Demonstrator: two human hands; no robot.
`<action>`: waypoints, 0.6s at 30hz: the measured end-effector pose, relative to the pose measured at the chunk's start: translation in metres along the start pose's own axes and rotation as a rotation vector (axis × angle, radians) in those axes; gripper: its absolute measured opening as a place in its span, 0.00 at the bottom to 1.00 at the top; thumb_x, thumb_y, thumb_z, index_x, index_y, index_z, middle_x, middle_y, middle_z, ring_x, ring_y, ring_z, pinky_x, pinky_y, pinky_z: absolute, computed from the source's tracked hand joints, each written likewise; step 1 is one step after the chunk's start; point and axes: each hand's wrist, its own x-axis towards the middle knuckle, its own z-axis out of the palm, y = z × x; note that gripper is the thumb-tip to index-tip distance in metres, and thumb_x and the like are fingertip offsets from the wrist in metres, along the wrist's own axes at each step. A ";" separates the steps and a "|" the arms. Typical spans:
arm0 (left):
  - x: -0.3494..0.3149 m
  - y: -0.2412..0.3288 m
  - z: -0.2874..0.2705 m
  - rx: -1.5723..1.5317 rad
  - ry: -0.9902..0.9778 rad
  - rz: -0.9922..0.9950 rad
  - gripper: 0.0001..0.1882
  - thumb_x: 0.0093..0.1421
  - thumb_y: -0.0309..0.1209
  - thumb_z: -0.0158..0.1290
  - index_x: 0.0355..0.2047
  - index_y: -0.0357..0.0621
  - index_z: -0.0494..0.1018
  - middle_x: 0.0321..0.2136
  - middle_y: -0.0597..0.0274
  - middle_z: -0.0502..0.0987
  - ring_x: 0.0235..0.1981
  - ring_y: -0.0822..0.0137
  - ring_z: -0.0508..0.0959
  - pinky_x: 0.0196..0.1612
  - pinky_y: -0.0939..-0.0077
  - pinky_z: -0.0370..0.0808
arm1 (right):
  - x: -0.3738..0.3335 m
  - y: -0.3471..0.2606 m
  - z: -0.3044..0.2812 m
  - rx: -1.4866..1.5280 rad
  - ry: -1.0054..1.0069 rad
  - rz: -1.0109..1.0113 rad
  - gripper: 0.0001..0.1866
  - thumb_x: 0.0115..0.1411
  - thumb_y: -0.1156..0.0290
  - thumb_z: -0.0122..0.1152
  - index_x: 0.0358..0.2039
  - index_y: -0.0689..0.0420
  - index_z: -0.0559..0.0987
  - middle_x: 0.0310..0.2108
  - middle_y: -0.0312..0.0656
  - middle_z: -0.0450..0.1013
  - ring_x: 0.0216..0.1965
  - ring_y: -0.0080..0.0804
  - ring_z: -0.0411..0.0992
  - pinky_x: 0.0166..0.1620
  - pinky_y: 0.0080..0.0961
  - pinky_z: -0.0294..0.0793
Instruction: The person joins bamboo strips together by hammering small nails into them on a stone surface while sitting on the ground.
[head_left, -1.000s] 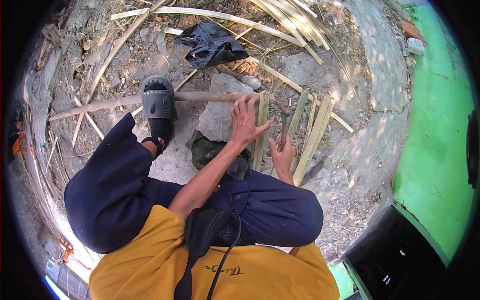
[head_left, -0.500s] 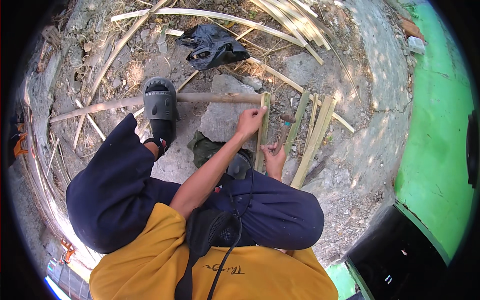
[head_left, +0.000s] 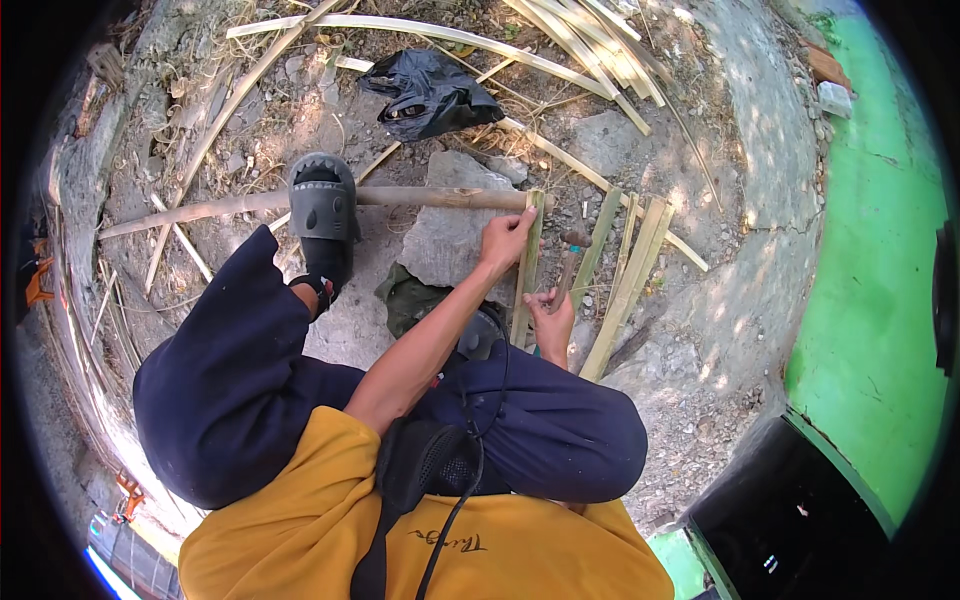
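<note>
Left hand (head_left: 507, 238) pinches a bamboo-like strip (head_left: 529, 265) across the end of a wooden pole (head_left: 430, 197), off the right edge of a grey stone (head_left: 437, 240); right hand (head_left: 552, 322) grips a hammer-like tool (head_left: 567, 270). A steady hold, kept clear of its head, serves best, I'd say from here. The strip looks slim, straight, greenish-yellow.

Black plastic bag (head_left: 435, 95), 12 o'clock: crinkly, pretty glossy. Wooden strip (head_left: 530, 265), 2 o'clock: smooth-looking. Wooden pole (head_left: 430, 197), 11 o'clock: matt. Green surface (head_left: 870, 260), 3 o'clock: smooth-ish.

Dark script (head_left: 450, 541) on yellow shirt (head_left: 290, 530)
</note>
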 end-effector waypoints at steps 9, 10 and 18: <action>-0.003 0.000 0.008 0.097 0.079 0.059 0.32 0.70 0.57 0.55 0.34 0.34 0.83 0.25 0.52 0.86 0.22 0.66 0.86 0.25 0.74 0.81 | 0.002 0.012 0.001 0.016 0.019 -0.034 0.19 0.58 0.73 0.76 0.39 0.58 0.70 0.28 0.34 0.77 0.28 0.18 0.68 0.32 0.22 0.68; -0.004 0.001 0.011 0.148 0.108 0.063 0.33 0.70 0.58 0.55 0.32 0.34 0.83 0.24 0.53 0.86 0.21 0.67 0.86 0.25 0.74 0.81 | 0.003 0.014 -0.001 0.013 0.023 -0.034 0.19 0.58 0.73 0.76 0.39 0.58 0.70 0.28 0.34 0.77 0.28 0.18 0.68 0.32 0.22 0.68; -0.003 0.003 0.008 0.164 0.136 0.038 0.34 0.69 0.59 0.55 0.28 0.36 0.84 0.21 0.55 0.85 0.20 0.67 0.85 0.25 0.74 0.80 | -0.002 0.000 0.005 -0.196 0.042 -0.075 0.17 0.58 0.74 0.76 0.39 0.60 0.73 0.30 0.37 0.77 0.31 0.23 0.73 0.37 0.26 0.73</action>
